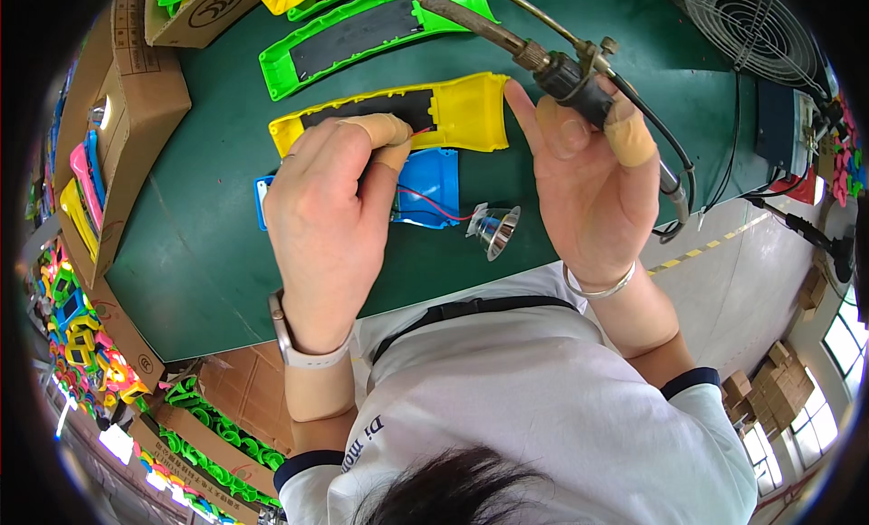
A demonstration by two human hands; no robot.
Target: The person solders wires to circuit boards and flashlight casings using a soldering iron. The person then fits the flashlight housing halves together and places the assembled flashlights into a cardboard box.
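Note:
My left hand (326,208), with tape on its fingertips, is closed in a pinch over the yellow plastic housing (480,109). A bit of red wire (424,129) pokes out at the fingertips. Below the hand, partly hidden by it, lies a blue housing (434,176). Red and dark wires run from it to a shiny reflector cup (497,232). My right hand (593,176), also taped, grips a soldering iron (566,80) with a feed tube clamped along it. The iron's tip points to the upper left, above a green housing (362,36) and apart from the yellow one.
Cardboard boxes (149,100) stand at the table's left, one holding coloured plastic parts. A wire-guarded fan (747,23) and a grey box with cables (783,127) are at the right. More coloured parts (77,326) are heaped beyond the left edge.

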